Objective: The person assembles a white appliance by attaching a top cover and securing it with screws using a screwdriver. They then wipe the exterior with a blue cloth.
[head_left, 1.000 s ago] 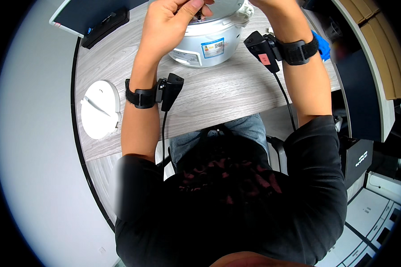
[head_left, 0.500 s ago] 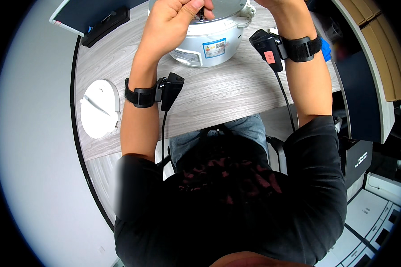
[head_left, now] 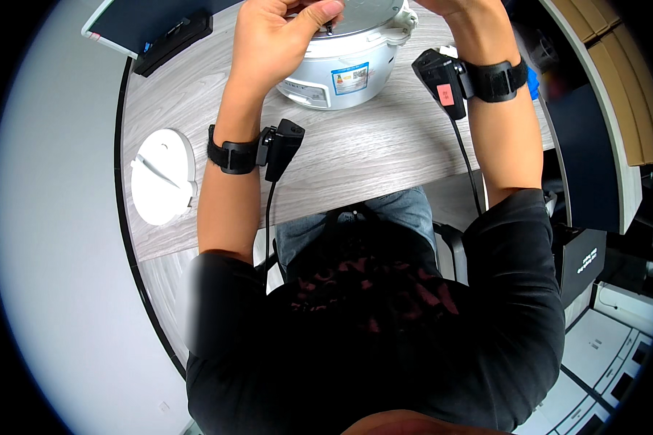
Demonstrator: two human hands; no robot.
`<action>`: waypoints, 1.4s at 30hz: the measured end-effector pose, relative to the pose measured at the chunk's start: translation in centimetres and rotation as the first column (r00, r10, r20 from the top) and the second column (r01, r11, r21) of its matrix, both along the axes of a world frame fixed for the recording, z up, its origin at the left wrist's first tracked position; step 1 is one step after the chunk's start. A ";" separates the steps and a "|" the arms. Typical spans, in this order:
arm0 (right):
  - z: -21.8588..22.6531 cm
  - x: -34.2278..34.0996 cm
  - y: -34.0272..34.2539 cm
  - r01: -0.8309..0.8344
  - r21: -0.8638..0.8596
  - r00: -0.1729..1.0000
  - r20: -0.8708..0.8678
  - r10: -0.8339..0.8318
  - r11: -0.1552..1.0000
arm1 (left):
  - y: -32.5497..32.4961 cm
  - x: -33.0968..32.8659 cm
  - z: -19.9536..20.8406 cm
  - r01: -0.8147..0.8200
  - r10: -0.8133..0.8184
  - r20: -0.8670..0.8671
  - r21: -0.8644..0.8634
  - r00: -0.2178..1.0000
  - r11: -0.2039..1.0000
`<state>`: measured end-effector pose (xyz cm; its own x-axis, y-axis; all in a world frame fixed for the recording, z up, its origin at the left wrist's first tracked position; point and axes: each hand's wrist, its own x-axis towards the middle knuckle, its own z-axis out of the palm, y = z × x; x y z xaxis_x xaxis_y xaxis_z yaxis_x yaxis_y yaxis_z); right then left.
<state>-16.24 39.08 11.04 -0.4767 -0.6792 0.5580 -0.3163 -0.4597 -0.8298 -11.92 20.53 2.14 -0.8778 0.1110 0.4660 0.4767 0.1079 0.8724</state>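
A white rice cooker (head_left: 317, 70) with a blue-edged label stands at the far middle of the table, its upper part cut off by the top of the view. My left hand (head_left: 283, 32) is at its near rim, thumb and fingers closed together over the grey metal top. A small dark piece (head_left: 329, 29) shows just beneath those fingertips; what it is I cannot make out. To the right of the cooker, my right hand (head_left: 453, 6) is mostly beyond the top edge, so its fingers are hidden. A white, round plastic cover (head_left: 159, 192) lies on the table at the left.
The wood-grain table (head_left: 341, 159) has a dark partition (head_left: 588, 145) along its right side. At the far left sit a monitor (head_left: 141, 25) and a black device (head_left: 174, 43). Cabled black boxes are strapped to both wrists. A blue item (head_left: 532, 83) lies behind my right wrist.
My left hand has shifted slightly right, its thumb moving a little across the fingers. My right wrist has moved slightly to the right. The cooker and cover have stayed in place.
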 end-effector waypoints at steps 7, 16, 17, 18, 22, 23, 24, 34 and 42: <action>0.2 -1.0 0.3 0.308 0.056 0.923 -0.260 -0.284 0.950 | 0.1 0.1 -0.1 0.024 -0.026 -0.054 -0.033 0.998 0.999; 0.7 2.1 -2.2 0.731 -0.012 0.600 -0.465 -0.651 0.682 | 0.0 0.2 0.2 0.089 -0.092 -0.048 -0.066 0.995 0.994; 0.6 2.0 -2.3 0.668 0.006 0.667 -0.447 -0.596 0.744 | -0.3 0.2 -0.1 0.096 -0.099 -0.053 -0.051 0.994 0.994; 0.5 1.9 -2.3 0.599 0.022 0.730 -0.427 -0.534 0.801 | -0.8 0.5 -0.3 0.072 -0.075 -0.040 -0.067 0.996 0.995; 0.4 1.2 -1.0 0.315 0.009 0.929 -0.208 -0.307 0.949 | -0.1 0.4 0.6 0.146 -0.145 0.020 -0.029 0.989 0.989; 0.3 0.3 -0.3 0.211 0.021 0.960 -0.192 -0.203 0.977 | -0.2 0.4 0.5 0.167 -0.166 0.040 -0.001 0.985 0.986; 0.5 -0.1 0.1 0.104 0.036 0.980 -0.172 -0.097 0.994 | -0.2 0.5 0.5 0.161 -0.160 0.042 -0.011 0.986 0.987; 2.1 2.9 -0.4 0.669 0.081 0.685 -0.452 -0.571 0.739 | -0.3 0.7 0.4 0.094 -0.098 -0.030 -0.111 0.995 0.989; 0.1 -0.7 0.2 0.128 0.054 0.955 -0.278 -0.108 0.990 | -1.7 -0.7 -0.9 0.058 -0.090 -0.159 -0.196 0.983 0.979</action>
<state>-16.94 39.29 11.19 -0.3915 -0.6696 0.6312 -0.5840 -0.3494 -0.7328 -12.63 18.83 1.28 -0.7761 0.2734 0.5683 0.6258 0.2229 0.7474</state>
